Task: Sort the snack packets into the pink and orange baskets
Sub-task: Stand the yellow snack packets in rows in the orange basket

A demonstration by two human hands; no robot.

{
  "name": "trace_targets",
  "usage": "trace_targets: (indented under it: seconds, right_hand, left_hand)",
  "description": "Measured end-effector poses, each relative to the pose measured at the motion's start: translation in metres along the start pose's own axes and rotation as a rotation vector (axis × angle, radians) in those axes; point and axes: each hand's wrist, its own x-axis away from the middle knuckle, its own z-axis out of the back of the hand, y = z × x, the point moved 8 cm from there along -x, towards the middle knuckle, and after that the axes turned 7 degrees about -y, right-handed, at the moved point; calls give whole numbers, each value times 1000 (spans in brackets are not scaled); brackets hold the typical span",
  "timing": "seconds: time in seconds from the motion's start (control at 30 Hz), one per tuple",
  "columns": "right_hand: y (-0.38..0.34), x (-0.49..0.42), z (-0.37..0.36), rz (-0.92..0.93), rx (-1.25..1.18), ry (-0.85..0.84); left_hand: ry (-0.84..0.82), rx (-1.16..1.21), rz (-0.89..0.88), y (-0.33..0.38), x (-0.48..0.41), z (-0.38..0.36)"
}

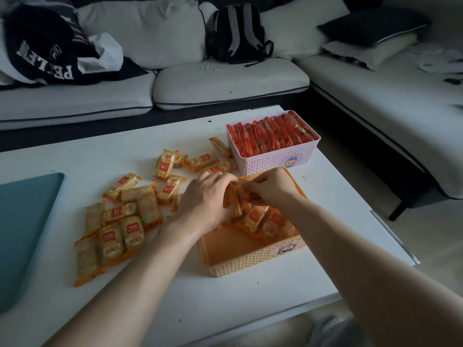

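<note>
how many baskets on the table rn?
2. A pink plastic lattice basket at the far right of the white table, packed with red packets; an orange plastic lattice basket just in front of it, nearer the camera, part-filled with yellow-orange packets. None seem hidden.

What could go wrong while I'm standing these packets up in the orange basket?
1. The upright packets gripped between your left hand and right hand may topple once released: the near half of the orange basket is bare, so nothing would prop them.
2. The flat packets lying just behind that bare half could block the row as it grows, so they may need standing up first.
</note>
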Motion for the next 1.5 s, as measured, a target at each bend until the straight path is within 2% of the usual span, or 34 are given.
trace_targets:
  seconds: [0.1,0.17,0.23,0.3,0.4,0.6,0.73,0.8,0.87,1.03,1.13,1.23,1.37,1.5]
  right_hand:
    - [6,-3,-4,-74,-117,-23]
    - [8,-6,1,-60,-35,-24]
    - [1,-10,10,89,416,16]
    - [3,-7,-4,161,816,-87]
    - [22,-5,-24,121,1049,-273]
    - [26,-2,-32,84,1114,-242]
    - [36,-2,-41,68,1150,-126]
    - [27,2,-30,66,1130,-79]
    - [14,8,-12,75,1007,-85]
    - [-1,12,18,5,359,-115]
    - [12,2,12,-94,105,-112]
    - [17,-7,5,-61,33,-119]
    - [15,-8,9,0,63,-20]
    - [16,-10,14,-62,9,-60]
  left_hand:
    - [-3,-25,-64,9,-2,-5]
    - [-29,-61,-58,11,-4,-11]
    - [-30,-61,-36,11,-6,-13]
    - [-11,-50,-26,10,-6,-13]
    - [-13,-27,-17,10,-8,-12]
    - [-45,-4,2,6,-10,-11]
    - [-59,0,13,5,-11,-11]
    - [-68,3,14,5,-11,-11]
    - [-73,6,8,5,-11,-11]
    - [-98,-11,14,6,-11,-11]
    - [-88,5,24,4,-10,-10]
    - [-58,31,22,4,-9,-11]
    - [48,24,-92,18,-8,-6]
    - [-36,6,-131,27,-12,-17]
